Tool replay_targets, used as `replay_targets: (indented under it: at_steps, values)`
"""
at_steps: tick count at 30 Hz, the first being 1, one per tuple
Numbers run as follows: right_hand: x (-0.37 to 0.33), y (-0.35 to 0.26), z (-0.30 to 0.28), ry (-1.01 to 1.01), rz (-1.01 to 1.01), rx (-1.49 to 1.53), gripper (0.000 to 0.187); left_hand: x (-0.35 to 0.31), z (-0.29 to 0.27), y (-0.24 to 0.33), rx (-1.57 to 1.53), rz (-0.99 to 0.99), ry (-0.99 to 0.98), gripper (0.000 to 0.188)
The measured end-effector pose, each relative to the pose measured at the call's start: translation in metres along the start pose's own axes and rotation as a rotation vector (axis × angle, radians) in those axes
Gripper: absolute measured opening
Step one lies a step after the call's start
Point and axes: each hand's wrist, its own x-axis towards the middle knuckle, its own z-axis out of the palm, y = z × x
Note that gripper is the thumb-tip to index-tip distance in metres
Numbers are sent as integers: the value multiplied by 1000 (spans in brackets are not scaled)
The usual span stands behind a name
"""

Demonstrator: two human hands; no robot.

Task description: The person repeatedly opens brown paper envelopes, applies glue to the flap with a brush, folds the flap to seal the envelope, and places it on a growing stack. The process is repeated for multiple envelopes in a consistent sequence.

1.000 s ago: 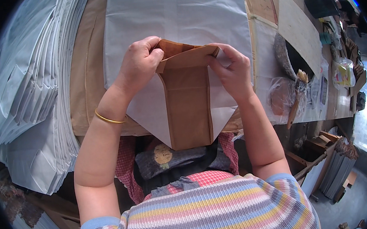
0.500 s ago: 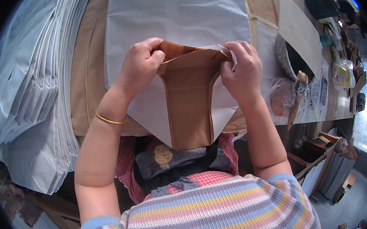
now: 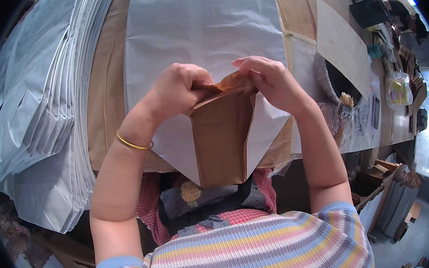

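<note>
Nearest the camera lay a striped knit top (image 3: 245, 248); above it a checked apron with a dark patch (image 3: 205, 198) showed under the bench edge. Just beyond, a brown paper panel (image 3: 223, 143) hung over the near edge of the bench, its long axis running toward and away from the person, flanked by two white flaps (image 3: 175, 147) folded in a point. The top end of the panel sat between both hands. Left hand (image 3: 177, 88), gold bangle (image 3: 132, 143) at the wrist, was curled closed, fingertips pinching the panel's upper left corner. Right hand (image 3: 271, 80) was pressed together on the crumpled upper right edge, thumb side down; one finger lay extended along the top. Both hands were about equally near the fold, meeting almost knuckle to knuckle above it. Behind them a large white paper sheet (image 3: 205, 22) lay flat on the brown bench (image 3: 106, 92). To the left, a thick stack of white sheets (image 3: 34, 114). Far right: a dark bowl (image 3: 340, 79), a pale board (image 3: 342, 46), a black bag (image 3: 369, 8).
</note>
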Motion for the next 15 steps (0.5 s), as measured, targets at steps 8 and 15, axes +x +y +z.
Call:
replay_targets:
  at_steps: [8,15]
  values:
    - [1,-35,24,-5,-148,-379,14,-1,8,-1,60,71,78,12]
    - [-26,-23,64,258,-655,-781,6,5,5,-11,-11,-113,46,10]
